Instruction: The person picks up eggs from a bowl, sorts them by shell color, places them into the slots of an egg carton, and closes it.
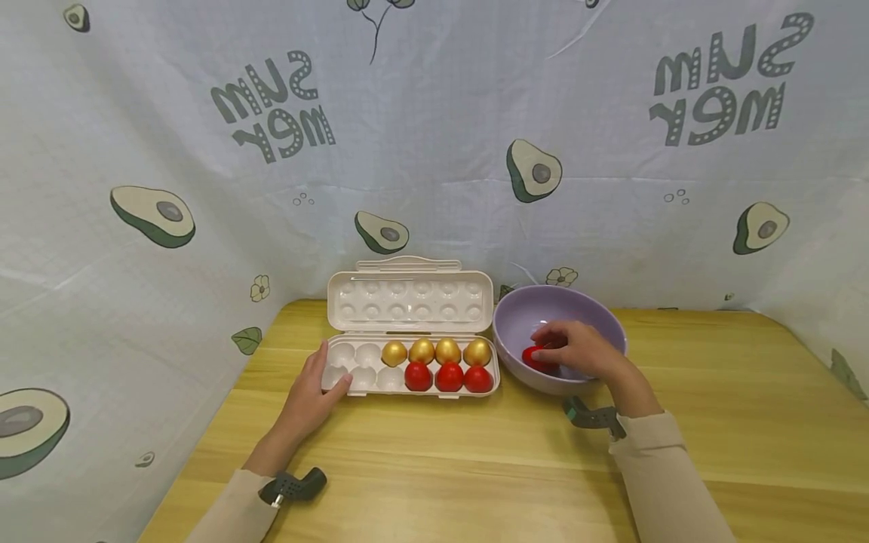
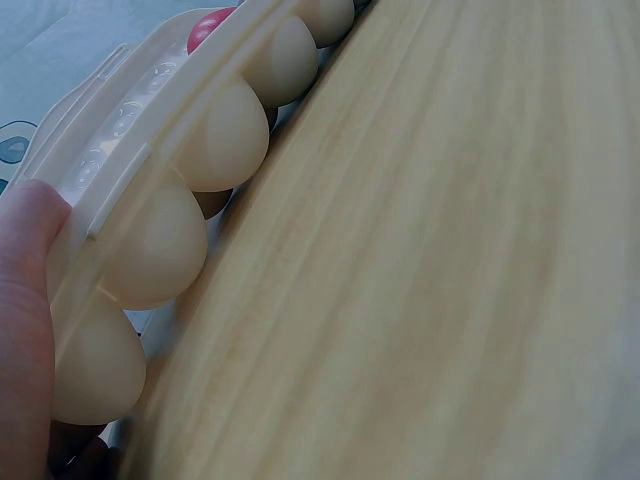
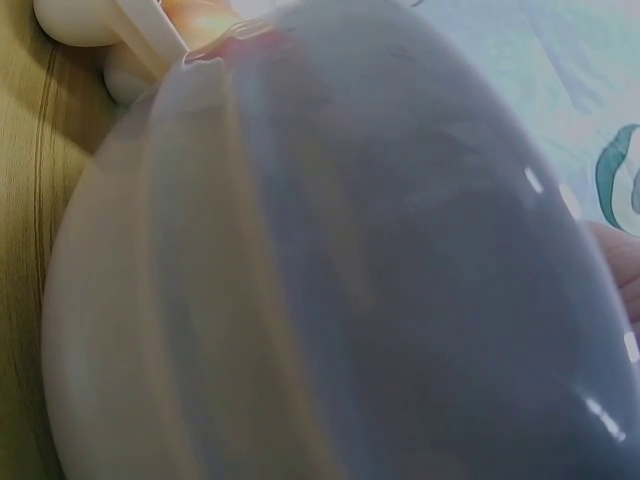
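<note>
An open beige egg carton (image 1: 410, 302) stands at the back of the table. Its tray holds several gold eggs (image 1: 422, 351) in the far row and three red eggs (image 1: 449, 377) in the near row, all toward the right; the cups at the left are bare. My left hand (image 1: 311, 392) holds the tray's left end, its thumb (image 2: 28, 235) over the front rim in the left wrist view. Inside the purple bowl (image 1: 512, 320), my right hand (image 1: 577, 348) pinches a red egg (image 1: 536, 360) between thumb and fingers. The bowl's outside hides most of that hand in the right wrist view.
The bowl stands close beside the carton's right end. The carton's lid is tilted back near a white curtain (image 1: 434, 166) printed with avocados. Wooden table surface (image 1: 441, 467) extends in front of the carton and to the bowl's right.
</note>
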`<state>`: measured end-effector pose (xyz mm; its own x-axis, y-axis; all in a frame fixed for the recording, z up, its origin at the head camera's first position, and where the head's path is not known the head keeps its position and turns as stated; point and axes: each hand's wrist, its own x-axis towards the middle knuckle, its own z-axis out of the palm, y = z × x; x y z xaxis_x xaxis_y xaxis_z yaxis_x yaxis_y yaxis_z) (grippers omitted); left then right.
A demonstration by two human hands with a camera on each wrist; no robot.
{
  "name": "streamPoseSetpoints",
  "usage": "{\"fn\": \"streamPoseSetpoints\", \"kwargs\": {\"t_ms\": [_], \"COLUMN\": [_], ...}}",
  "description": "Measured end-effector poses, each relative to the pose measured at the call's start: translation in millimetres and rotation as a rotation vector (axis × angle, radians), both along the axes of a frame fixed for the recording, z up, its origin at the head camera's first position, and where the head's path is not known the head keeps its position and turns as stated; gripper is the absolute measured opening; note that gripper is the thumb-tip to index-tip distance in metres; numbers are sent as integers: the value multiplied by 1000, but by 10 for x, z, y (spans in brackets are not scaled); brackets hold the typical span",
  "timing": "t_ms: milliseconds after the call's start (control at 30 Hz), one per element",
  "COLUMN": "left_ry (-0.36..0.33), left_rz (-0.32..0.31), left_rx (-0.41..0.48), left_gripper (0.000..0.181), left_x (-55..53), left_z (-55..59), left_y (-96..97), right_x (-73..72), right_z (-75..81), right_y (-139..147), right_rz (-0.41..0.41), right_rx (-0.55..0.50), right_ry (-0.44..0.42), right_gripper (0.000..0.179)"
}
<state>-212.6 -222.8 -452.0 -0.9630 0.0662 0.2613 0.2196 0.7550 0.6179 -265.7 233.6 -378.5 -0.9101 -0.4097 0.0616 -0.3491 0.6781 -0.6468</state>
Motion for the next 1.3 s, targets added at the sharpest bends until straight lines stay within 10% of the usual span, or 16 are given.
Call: {"fn": "streamPoseSetpoints", "kwargs": {"t_ms": [1300], "left_ry": [2], "left_rz": [1], "left_rx": [15], "left_gripper": [84], "left_x": [4], "left_z": [5], "left_y": [3], "right_x": [45], "right_z": [18], "right_y": [-54], "right_rz": [50], "right_rx": [77], "right_ry": [1], "right_gripper": [25]}}
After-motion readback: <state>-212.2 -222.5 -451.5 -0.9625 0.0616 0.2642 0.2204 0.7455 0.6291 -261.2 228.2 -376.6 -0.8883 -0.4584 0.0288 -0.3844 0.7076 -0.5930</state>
